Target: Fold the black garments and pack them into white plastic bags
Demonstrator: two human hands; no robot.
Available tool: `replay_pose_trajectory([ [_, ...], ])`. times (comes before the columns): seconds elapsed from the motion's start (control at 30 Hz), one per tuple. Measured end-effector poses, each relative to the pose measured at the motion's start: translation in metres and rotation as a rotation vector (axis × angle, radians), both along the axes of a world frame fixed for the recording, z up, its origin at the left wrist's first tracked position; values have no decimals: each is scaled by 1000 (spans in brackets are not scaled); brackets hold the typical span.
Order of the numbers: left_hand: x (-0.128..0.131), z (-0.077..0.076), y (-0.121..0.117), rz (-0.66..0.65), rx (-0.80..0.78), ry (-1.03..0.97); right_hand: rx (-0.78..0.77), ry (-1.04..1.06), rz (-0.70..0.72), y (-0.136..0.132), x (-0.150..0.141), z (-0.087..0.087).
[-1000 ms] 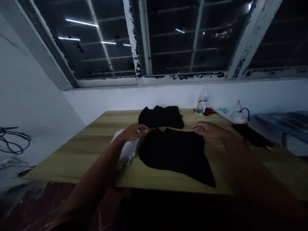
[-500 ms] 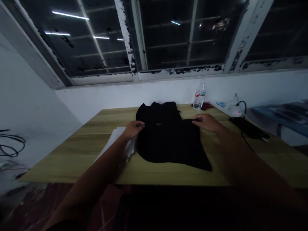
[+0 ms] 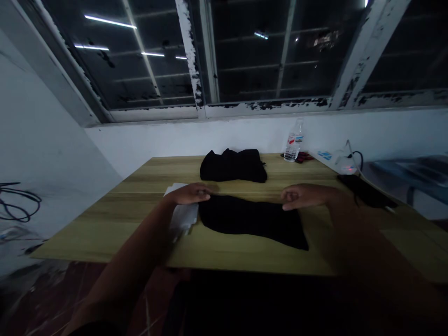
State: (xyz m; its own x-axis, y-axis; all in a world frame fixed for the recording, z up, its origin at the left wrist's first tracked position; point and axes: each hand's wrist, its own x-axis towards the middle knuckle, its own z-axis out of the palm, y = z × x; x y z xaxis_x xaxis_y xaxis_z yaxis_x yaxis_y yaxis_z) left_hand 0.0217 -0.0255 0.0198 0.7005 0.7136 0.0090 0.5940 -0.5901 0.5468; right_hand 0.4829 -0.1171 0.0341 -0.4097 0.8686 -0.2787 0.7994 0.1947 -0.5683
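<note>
Both hands low over the far edge of a black cloth [image 3: 252, 223], well apart, one at each end of that edge. Left hand [image 3: 191, 193] nearly flat, fingers curved down over the upper left corner; right hand [image 3: 297, 196] more curled, fingertips at the upper right corner. Any actual pinch on the fabric impossible to tell in this dim light, so neither hand surely open nor surely closed. Best handling, as a judgement: an even hold at both corners, equal tension from each side, the edge straight and the cloth flat against the wood, neither side dragged ahead of the other. Lower edge of the cloth uneven, slanting down toward the right. Just under the left wrist, a white sheet [image 3: 182, 217] of cloth or paper, touching the black cloth. Beyond the hands, a bunched black garment [image 3: 233, 166] on the same wooden table [image 3: 105, 240]; farther right, a clear water bottle [image 3: 294, 141] by the wall and a flat black object [image 3: 364, 189] near the table's right edge. Behind everything, a peeling white window frame [image 3: 191, 56].
</note>
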Motion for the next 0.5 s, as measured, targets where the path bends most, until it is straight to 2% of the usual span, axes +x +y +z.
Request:
replay_pose_trajectory([
  [0.1, 9, -5, -1, -36, 68, 87, -10, -144, 51, 7, -8, -12],
  [0.2, 8, 3, -4, -13, 33, 78, 82, -129, 70, 10, -5, -11],
  [0.27, 2, 12, -8, -12, -51, 42, 117, -46, 18, 11, 1, -9],
  [0.37, -6, 24, -11, -3, -247, -61, 51, 125, -113, 13, 8, -12],
  [0.43, -6, 29, -11, 56, -379, -110, -19, 203, -201, 16, 8, -18],
  [0.5, 1, 33, -13, 135, -441, -156, -63, 230, -243, 19, 5, -26],
])
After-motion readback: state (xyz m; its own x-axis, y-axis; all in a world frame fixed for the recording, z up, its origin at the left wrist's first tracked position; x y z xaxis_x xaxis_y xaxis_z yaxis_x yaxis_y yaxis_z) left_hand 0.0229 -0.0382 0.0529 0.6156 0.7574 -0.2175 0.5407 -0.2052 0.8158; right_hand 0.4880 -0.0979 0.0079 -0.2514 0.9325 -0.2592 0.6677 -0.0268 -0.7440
